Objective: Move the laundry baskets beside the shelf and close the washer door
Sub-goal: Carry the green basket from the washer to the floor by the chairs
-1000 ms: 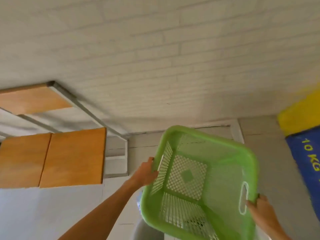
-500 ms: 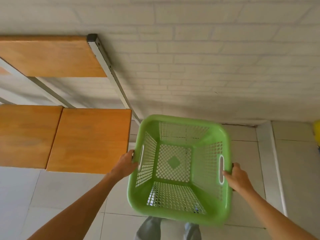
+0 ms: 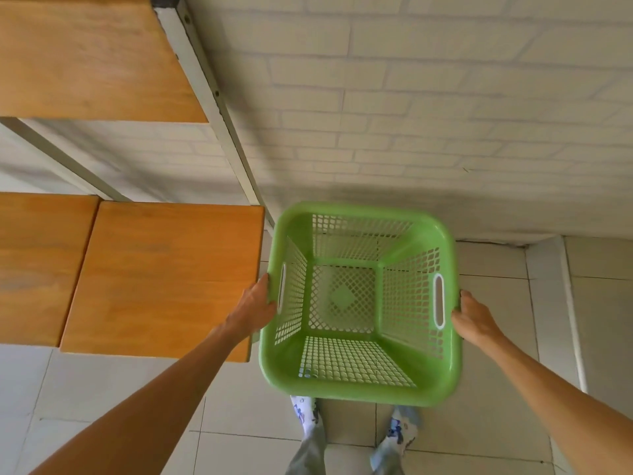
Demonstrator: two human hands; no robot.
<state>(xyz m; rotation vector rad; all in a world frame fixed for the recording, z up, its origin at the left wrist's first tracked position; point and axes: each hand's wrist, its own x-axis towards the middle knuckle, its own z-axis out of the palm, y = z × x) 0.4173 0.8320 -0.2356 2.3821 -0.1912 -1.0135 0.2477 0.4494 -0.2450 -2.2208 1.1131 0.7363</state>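
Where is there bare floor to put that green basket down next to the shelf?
The green basket, gripped by the left hand and right hand, hangs over bare tile floor bordered by the brick wall behind and the wooden shelf at left. It is tight only at the shelf's edge, beside the left hand.

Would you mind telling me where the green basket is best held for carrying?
By the two slotted handles in its side walls, one from each side. The green basket is wide and open-topped; the left hand and right hand grip it there now.
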